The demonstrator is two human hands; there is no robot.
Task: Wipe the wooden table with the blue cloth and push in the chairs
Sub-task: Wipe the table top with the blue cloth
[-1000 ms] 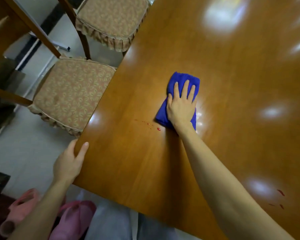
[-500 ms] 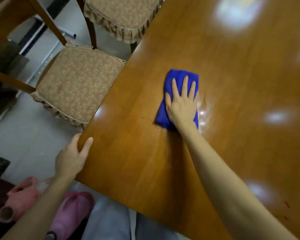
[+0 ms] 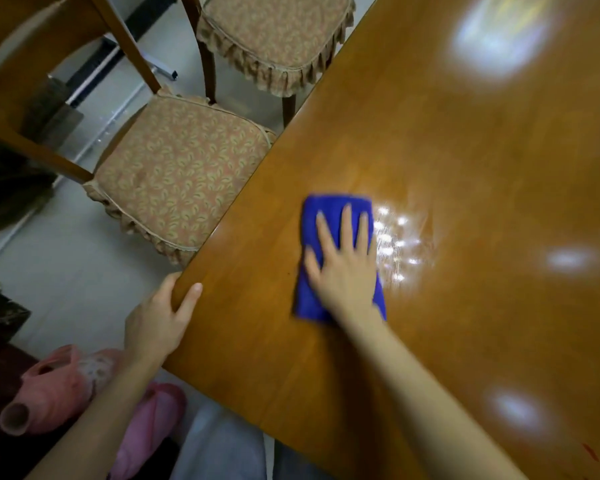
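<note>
R hand is lying flat, fingers spread, pressing blue cloth onto wooden table. L hand is gripping table corner, thumb on top. Wet streaks are glinting just beside cloth.

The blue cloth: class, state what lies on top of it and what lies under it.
The right hand lies flat on top of the blue cloth, fingers spread. Under the cloth is the wooden table; the patch of surface beneath it is covered, so any marks there cannot be seen.

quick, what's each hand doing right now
Left hand: curled over the table corner, gripping it.
Right hand: open, flat on the blue cloth.
</note>
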